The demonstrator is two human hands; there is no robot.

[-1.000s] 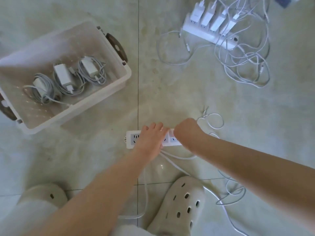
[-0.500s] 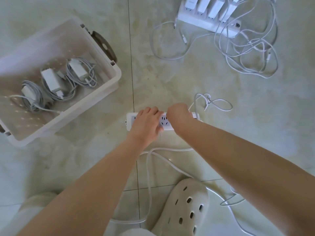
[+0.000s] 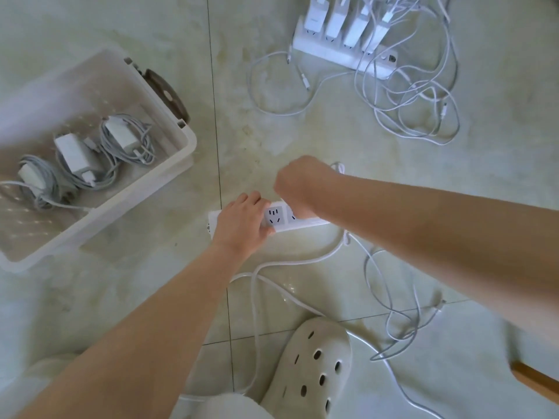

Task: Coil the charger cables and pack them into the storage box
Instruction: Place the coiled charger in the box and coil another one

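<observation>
A white power strip [image 3: 281, 220] lies on the tiled floor. My left hand [image 3: 242, 225] holds its left end down, fingers over the far edge and thumb on the near edge. Just above the strip's right part, my right hand [image 3: 302, 182] is closed in a fist around a white charger plug [image 3: 298, 214] that is almost fully hidden. The charger's thin cable [image 3: 378, 267] trails loose under my right forearm. At the left stands the translucent storage box [image 3: 189, 146] with three coiled chargers [image 3: 121, 140] in it.
A second power strip [image 3: 341, 55] at the top holds several plugged chargers, with tangled white cables [image 3: 417, 110] spread beside it. The near strip's thick cord [image 3: 272, 285] loops toward my perforated shoe [image 3: 311, 364]. A wooden edge [image 3: 535, 379] shows at the lower right.
My right hand has lifted from the strip's surface to a little above it, still in a fist. My left hand stays on the strip's left end. The camera has tilted.
</observation>
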